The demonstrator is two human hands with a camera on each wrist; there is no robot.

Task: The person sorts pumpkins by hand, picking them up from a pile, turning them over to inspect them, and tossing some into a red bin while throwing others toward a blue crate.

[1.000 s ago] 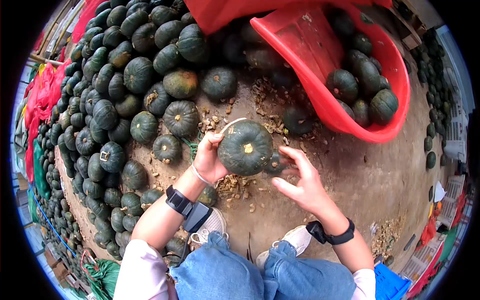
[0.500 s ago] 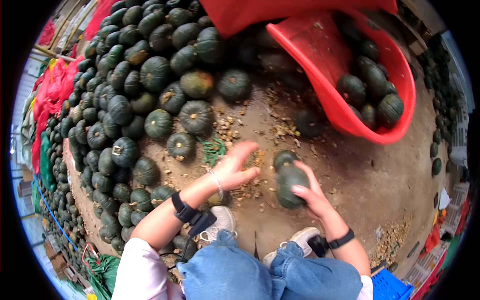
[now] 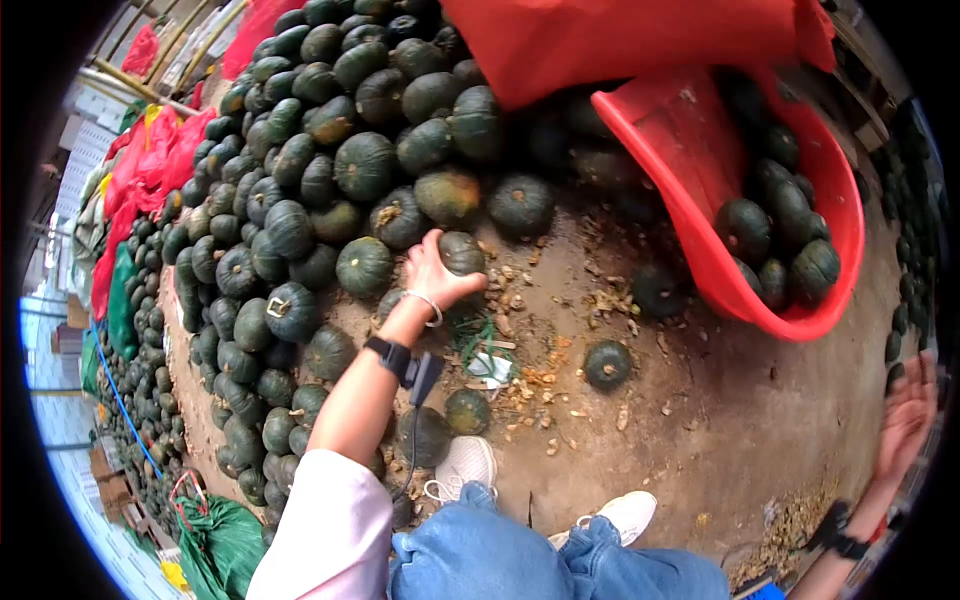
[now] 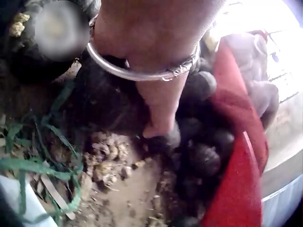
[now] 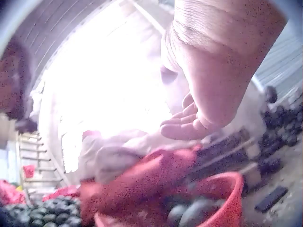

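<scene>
In the head view, the left hand (image 3: 437, 277), with a silver bangle (image 3: 434, 308) at the wrist, reaches down to a round, dark green pumpkin (image 3: 463, 254) at the near edge of a large heap of dark green pumpkins (image 3: 300, 180). Its fingers and thumb are curled round the pumpkin's left and near sides. Just below lie a tangle of thin green plastic strands (image 3: 478, 338) and a flat white scrap (image 3: 490, 369). A lone small dark green pumpkin (image 3: 608, 365) sits well apart to the right on the brown floor (image 3: 720, 430). Farther right, a curved red plastic tub (image 3: 845, 270) holds several pumpkins, near a broad red cloth (image 3: 640, 40). The right hand (image 3: 908, 415) is blurred at the far right edge, well away from the lone pumpkin, its fingers extended.

In the left wrist view, the left hand points down toward dark round shapes; its fingertips and their hold cannot be made out. Pale brown dry clumps (image 4: 109, 158) lie beside the green strands, and red material (image 4: 236, 175) rises at the right.

In the right wrist view, the right hand's fingers are loosely bent and hold nothing. The red tub appears below, and a ladder-like wooden frame (image 5: 40, 159) stands at the left.
</scene>
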